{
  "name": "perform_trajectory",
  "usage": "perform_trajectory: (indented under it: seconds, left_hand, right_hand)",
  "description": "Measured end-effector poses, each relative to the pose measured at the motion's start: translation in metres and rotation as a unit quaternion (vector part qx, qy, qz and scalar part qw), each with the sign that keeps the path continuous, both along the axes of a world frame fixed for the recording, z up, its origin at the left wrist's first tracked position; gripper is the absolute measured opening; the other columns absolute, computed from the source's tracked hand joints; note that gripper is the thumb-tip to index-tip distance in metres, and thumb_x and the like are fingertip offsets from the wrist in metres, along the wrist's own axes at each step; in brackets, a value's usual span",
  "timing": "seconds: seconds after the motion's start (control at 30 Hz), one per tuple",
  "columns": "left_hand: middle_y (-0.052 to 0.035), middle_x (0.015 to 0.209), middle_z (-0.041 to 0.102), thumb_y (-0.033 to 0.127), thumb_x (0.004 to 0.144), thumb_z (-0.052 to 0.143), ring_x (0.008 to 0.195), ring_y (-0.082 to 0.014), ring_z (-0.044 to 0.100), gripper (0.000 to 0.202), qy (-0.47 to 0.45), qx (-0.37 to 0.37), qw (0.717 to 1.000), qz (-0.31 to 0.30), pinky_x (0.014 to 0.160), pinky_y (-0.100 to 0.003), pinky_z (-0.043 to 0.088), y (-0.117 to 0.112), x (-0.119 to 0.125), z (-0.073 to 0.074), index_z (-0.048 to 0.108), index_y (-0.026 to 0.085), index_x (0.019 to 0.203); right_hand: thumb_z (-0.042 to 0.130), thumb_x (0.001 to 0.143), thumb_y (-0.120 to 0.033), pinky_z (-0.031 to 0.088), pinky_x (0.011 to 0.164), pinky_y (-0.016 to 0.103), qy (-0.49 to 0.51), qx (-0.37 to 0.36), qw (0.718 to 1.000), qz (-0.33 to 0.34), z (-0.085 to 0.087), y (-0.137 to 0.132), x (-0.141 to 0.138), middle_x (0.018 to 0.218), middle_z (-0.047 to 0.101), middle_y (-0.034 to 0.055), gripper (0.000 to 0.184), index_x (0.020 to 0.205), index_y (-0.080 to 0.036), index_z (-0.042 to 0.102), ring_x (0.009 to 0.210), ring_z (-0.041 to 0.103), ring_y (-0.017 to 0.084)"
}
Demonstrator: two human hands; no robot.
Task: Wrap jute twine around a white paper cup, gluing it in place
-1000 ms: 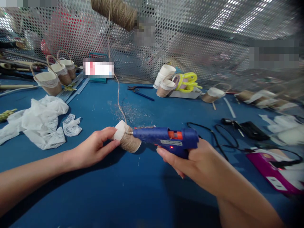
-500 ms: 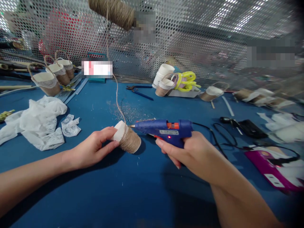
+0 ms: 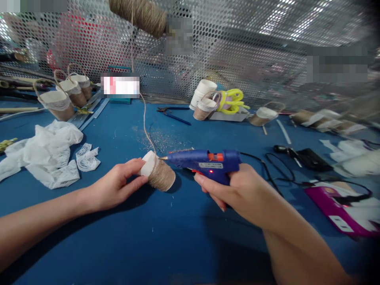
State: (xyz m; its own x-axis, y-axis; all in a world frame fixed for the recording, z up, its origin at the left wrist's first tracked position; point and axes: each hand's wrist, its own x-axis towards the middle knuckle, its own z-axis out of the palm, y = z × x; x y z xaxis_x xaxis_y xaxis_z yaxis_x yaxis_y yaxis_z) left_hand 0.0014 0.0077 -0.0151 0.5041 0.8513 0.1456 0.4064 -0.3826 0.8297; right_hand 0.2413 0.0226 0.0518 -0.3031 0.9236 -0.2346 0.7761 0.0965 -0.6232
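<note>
A small paper cup [image 3: 162,177], partly wrapped in brown twine, lies tilted on its side above the blue tabletop. My left hand [image 3: 124,180] is closed on its bare white end, thumb and fingers pinching it. My right hand [image 3: 230,186] grips a blue hot glue gun [image 3: 197,159] with a lit red light. The gun's metal nozzle meets or nearly meets the twine at the edge of the wrapping. From there a strand of twine [image 3: 145,118] runs up to a large twine spool [image 3: 139,16] hanging at the top.
Crumpled white lace [image 3: 49,148] lies at left, below several twine-wrapped cups with handles [image 3: 56,105]. Pliers [image 3: 175,114] and stacked white cups [image 3: 203,93] stand towards the perforated metal screen [image 3: 237,51]. At right, the gun's black cord [image 3: 267,168] runs near a magenta power strip [image 3: 326,204].
Both hands, the cup and the glue gun keep almost the same pose. The whole view has shifted very slightly.
</note>
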Motion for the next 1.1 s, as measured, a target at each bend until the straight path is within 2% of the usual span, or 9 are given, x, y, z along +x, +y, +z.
perform_trajectory:
  seconds: [0.33, 0.5, 0.63, 0.9, 1.1]
  left_hand:
    - [-0.0055, 0.091, 0.058, 0.021, 0.088, 0.039, 0.088, -0.0159, 0.054, 0.014, -0.007, 0.001, 1.000, -0.006, 0.082, -0.026, 0.042, -0.0001, -0.0002, -0.0008, 0.052, 0.014, 0.088]
    - [-0.0058, 0.089, 0.057, 0.021, 0.088, 0.039, 0.083, -0.0153, 0.054, 0.015, -0.005, 0.001, 1.000, -0.004, 0.078, -0.027, 0.042, 0.0000, 0.0007, 0.0006, 0.052, 0.013, 0.086]
    - [-0.0058, 0.090, 0.057, 0.021, 0.088, 0.039, 0.087, -0.0160, 0.053, 0.015, -0.007, -0.001, 1.000, -0.007, 0.081, -0.027, 0.042, 0.0005, 0.0009, -0.0008, 0.052, 0.014, 0.086]
    - [-0.0055, 0.090, 0.057, 0.020, 0.088, 0.040, 0.086, -0.0154, 0.053, 0.014, -0.015, 0.003, 1.000, -0.010, 0.081, -0.027, 0.042, 0.0006, -0.0001, -0.0022, 0.052, 0.013, 0.088]
    - [-0.0054, 0.089, 0.057, 0.022, 0.087, 0.039, 0.086, -0.0160, 0.054, 0.015, -0.014, -0.003, 1.000, -0.005, 0.080, -0.027, 0.043, 0.0001, 0.0007, -0.0023, 0.052, 0.014, 0.086]
  right_hand:
    - [0.050, 0.076, -0.044, 0.042, 0.041, 0.024, 0.011, 0.012, 1.000, 0.014, 0.0001, -0.0022, 0.0007, 0.037, 0.051, -0.0008, 0.042, 0.042, -0.023, 0.039, 0.047, 0.058, 0.015]
    - [0.049, 0.077, -0.044, 0.042, 0.041, 0.024, -0.002, -0.003, 1.000, -0.003, 0.0006, 0.0006, -0.0008, 0.035, 0.047, -0.0015, 0.043, 0.041, -0.024, 0.036, 0.047, 0.058, 0.015]
    - [0.049, 0.076, -0.045, 0.042, 0.041, 0.024, -0.005, -0.011, 1.000, -0.010, 0.0002, 0.0012, -0.0019, 0.037, 0.048, -0.0007, 0.043, 0.041, -0.024, 0.037, 0.051, 0.060, 0.016]
    - [0.050, 0.075, -0.046, 0.044, 0.042, 0.024, 0.001, 0.010, 1.000, 0.003, -0.0013, -0.0041, 0.0030, 0.040, 0.053, -0.0010, 0.038, 0.047, -0.023, 0.041, 0.044, 0.057, 0.014]
    - [0.048, 0.078, -0.044, 0.043, 0.042, 0.023, 0.002, 0.043, 0.998, 0.047, -0.0034, -0.0072, 0.0076, 0.038, 0.050, -0.0027, 0.036, 0.050, -0.022, 0.041, 0.038, 0.052, 0.011]
